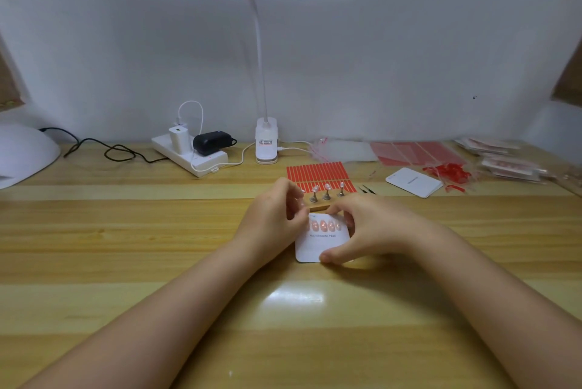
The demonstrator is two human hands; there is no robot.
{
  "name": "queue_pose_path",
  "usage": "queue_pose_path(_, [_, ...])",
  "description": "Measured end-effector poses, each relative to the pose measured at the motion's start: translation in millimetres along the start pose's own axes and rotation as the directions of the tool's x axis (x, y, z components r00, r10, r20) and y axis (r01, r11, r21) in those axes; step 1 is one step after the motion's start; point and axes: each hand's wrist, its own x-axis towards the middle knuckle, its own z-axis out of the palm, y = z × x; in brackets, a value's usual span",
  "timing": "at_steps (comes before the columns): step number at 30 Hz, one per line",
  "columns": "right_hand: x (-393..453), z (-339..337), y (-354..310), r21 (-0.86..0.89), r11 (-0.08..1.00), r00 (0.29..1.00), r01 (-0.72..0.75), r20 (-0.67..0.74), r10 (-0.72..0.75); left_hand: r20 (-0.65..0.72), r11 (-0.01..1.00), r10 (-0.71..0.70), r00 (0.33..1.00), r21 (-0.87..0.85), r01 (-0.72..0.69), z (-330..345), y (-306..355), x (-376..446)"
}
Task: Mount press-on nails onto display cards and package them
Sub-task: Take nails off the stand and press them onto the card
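Note:
A white display card point(321, 244) printed "Handmade Nail" lies on the wooden table with a row of several pink press-on nails point(326, 226) stuck on its upper part. My right hand point(362, 231) holds the card, thumb at its lower edge and fingers curled over its top right corner. My left hand point(274, 215) is at the card's left edge, its curled fingertips touching the leftmost nail. Just behind the card stands a wooden nail stand point(321, 203) with three pink nails on metal pegs point(327, 192).
Red adhesive strip sheets point(318, 173) lie behind the stand. Tweezers point(367, 189), a spare white card point(413, 182), red peeled scraps point(447, 172), clear bags point(343, 149) and packaged nail sets point(500, 158) fill the right. A clip lamp point(266, 143), power strip point(189, 152) and white dome lamp point(22, 155) stand at the back.

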Motion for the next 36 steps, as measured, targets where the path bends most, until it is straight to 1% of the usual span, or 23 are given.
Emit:
queue_pose_path(4, [1.3,3.1,2.2,0.112,0.994,0.998,0.005,-0.061,0.002,-0.068,0.983,-0.050,0.996,-0.180,0.037,-2.5,1.6,2.5])
queue_pose_path(6, [2.5,5.7,1.1,0.185,0.983,0.997,0.010,-0.073,0.003,-0.102,0.976,-0.019,0.995,-0.219,-0.004,-3.1,3.8,2.1])
queue_pose_path(7, [3.1,6.7,0.3,0.252,0.968,0.997,0.010,-0.078,0.010,-0.120,0.973,0.007,0.993,-0.228,-0.035,-3.3,5.5,1.4])
queue_pose_path(8, [3.1,7.2,-0.8,0.356,0.934,0.996,0.006,-0.084,0.026,-0.140,0.970,0.031,0.990,-0.233,-0.063,-3.6,7.2,0.6])
queue_pose_path(9, [2.9,7.7,-1.9,0.488,0.873,0.995,0.003,-0.089,0.046,-0.166,0.967,0.049,0.985,-0.238,-0.089,-4.4,8.8,0.2])
queue_pose_path(10, [2.7,8.2,-2.5,0.615,0.788,0.994,0.002,-0.090,0.067,-0.197,0.962,0.061,0.979,-0.249,-0.110,-5.2,10.3,0.0])
queue_pose_path(12, [3.6,9.4,-3.4,0.786,0.618,0.992,-0.001,-0.079,0.102,-0.263,0.945,0.051,0.963,-0.299,-0.131,-7.2,13.9,0.5])
queue_pose_path(15, [5.1,8.5,-9.3,0.917,0.398,0.994,0.014,-0.057,0.096,-0.330,0.908,-0.016,0.944,-0.400,-0.124,-8.8,20.5,2.1])
queue_pose_path(17, [5.6,3.5,-11.2,0.946,0.324,0.993,0.034,-0.069,0.097,-0.357,0.893,-0.046,0.933,-0.434,-0.122,-11.1,23.3,3.8])
queue_pose_path(20, [4.0,-9.5,-10.1,0.950,0.302,0.974,0.083,-0.141,0.178,-0.421,0.911,-0.013,0.907,-0.379,-0.163,-20.4,22.5,6.4])
queue_pose_path(23, [0.8,-24.0,-8.2,0.928,0.331,0.928,0.172,-0.265,0.261,-0.460,0.944,0.141,0.877,-0.204,-0.259,-28.3,24.3,7.4])
queue_pose_path(26, [-3.9,-34.0,-7.3,0.892,0.394,0.911,0.223,-0.334,0.242,-0.459,0.932,0.252,0.852,-0.123,-0.342,-29.6,31.7,6.4])
queue_pose_path(28, [-6.9,-38.1,-7.3,0.866,0.440,0.899,0.238,-0.369,0.238,-0.463,0.920,0.288,0.838,-0.111,-0.377,-29.9,36.6,5.3])
queue_pose_path(30, [-9.0,-40.9,-9.4,0.850,0.459,0.887,0.257,-0.396,0.238,-0.468,0.907,0.309,0.828,-0.116,-0.404,-30.4,40.3,3.6])
queue_pose_path(33, [-11.6,-43.9,-13.0,0.858,0.427,0.874,0.284,-0.415,0.253,-0.462,0.901,0.304,0.833,-0.145,-0.409,-30.1,44.3,0.9])
queue_pose_path(36, [-13.7,-47.1,-16.5,0.896,0.333,0.886,0.293,-0.385,0.258,-0.462,0.911,0.258,0.848,-0.175,-0.373,-32.1,44.8,0.7])
